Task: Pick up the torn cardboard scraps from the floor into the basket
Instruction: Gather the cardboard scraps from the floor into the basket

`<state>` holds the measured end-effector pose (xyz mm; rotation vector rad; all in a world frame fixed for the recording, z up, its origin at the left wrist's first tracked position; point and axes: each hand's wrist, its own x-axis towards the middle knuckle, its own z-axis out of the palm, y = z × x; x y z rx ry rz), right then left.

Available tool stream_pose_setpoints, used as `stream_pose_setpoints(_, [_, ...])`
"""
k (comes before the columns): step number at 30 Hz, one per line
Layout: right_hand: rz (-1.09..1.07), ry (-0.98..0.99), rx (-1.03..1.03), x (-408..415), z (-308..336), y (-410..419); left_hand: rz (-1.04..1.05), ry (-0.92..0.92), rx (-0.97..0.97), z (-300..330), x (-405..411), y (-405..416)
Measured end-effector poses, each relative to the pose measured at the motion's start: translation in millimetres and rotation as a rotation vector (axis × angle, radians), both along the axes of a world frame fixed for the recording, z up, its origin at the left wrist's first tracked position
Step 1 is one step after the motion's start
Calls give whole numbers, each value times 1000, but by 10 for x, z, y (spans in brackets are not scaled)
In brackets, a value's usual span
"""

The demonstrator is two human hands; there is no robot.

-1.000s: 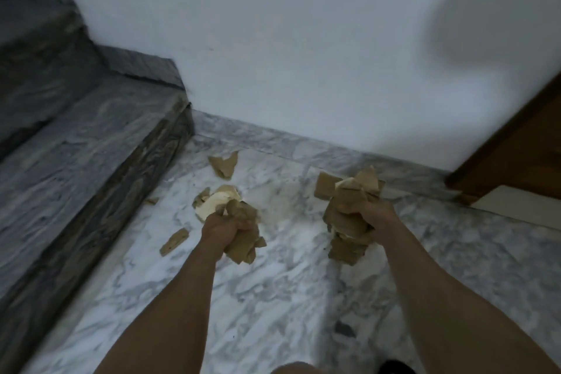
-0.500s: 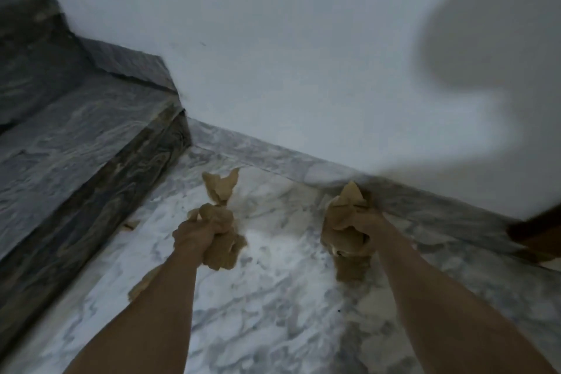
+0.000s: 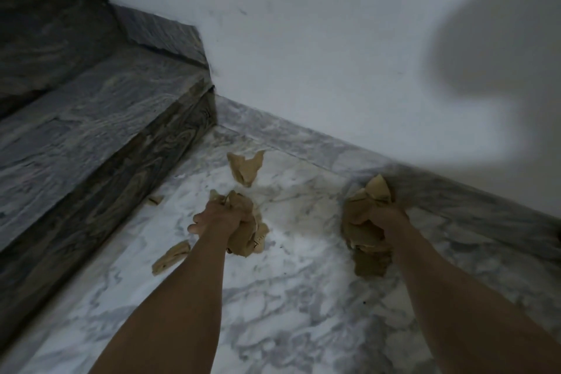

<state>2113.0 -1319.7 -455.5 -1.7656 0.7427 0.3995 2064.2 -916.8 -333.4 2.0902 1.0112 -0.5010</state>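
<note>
My left hand [image 3: 220, 217] grips a bunch of brown cardboard scraps [image 3: 247, 240] above the marble floor. My right hand [image 3: 384, 218] grips a second, larger bunch of scraps [image 3: 364, 234] near the skirting. Loose scraps lie on the floor: a torn V-shaped piece [image 3: 245, 167] ahead of my left hand, a long strip [image 3: 171, 256] beside my left forearm, and a tiny bit [image 3: 155, 199] by the step. No basket is in view.
A dark grey marble stair step [image 3: 91, 130] rises on the left, with a higher step [image 3: 39, 24] behind it. A white wall [image 3: 303, 55] with a marble skirting [image 3: 303, 143] closes the far side. White veined marble floor [image 3: 288, 297] spreads between my arms.
The view has swung left and up, so the wooden door at right has left the frame. Both hands have kept their bunches of scraps and moved slightly towards the wall.
</note>
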Motion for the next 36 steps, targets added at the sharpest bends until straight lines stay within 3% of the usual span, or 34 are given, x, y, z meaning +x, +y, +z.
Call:
stream_pose_setpoints(3, [-52,-2,82,-369,1059,726,98,-205,-326,-59,-116,167])
stream_pose_setpoints(7, [20,15,219,-319,1354,1141,213,-356,-556,115,-319,472])
stream_pose_setpoints(11, [163,75,336,-243,1693,1611,222,-337,-699,83,-582,896])
stream_pose_setpoints(19, [246,80,274,50,1764,2369,359,-234,-657,2,-1015,1206])
stream_pose_setpoints(22, [244,42,244,451,1335,2592,405,-261,-422,-186,-1002,1231])
stream_pose_setpoints(25, [223,7,95,1031,641,2815,273,-132,-146,-198,-937,1203])
stream_pose_setpoints(29, [242,15,-122,629,1388,3214,172,51,69,-118,-906,1113])
stream_pose_setpoints(36, [503,43,-363,838,1364,3478,196,-85,-92,-171,-874,1293])
